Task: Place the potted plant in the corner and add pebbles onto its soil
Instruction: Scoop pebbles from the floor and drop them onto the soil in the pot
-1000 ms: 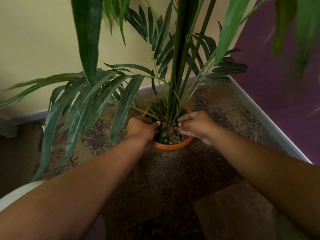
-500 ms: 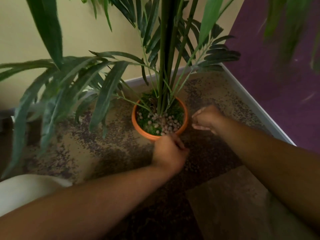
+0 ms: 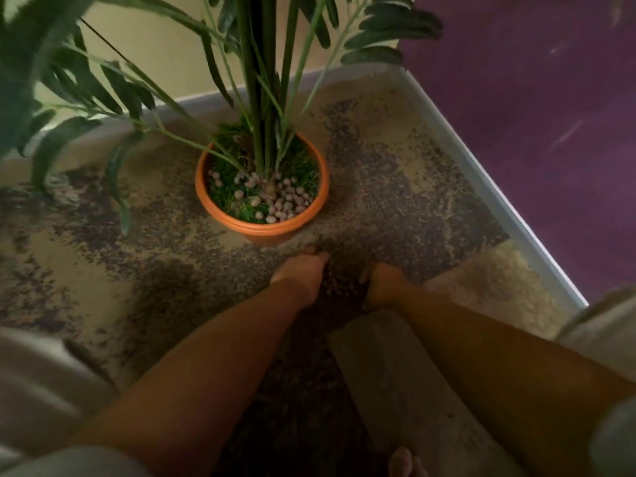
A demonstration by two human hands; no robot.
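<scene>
Fingers [image 3: 318,257]: left hand [image 3: 300,275] and right hand [image 3: 384,284] curled low on the floor [image 3: 137,270] before the pot; whether they hold stones I cannot tell through blur. Potted plant [image 3: 261,229]: in the corner [image 3: 401,72], pebbles [image 3: 285,201] on its front soil. I'd cup fully, then cover the back.

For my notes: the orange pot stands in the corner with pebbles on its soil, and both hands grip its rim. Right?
No. The head view shows the left hand and right hand off the orange pot, low over the floor in front of it. The rest holds.
</scene>
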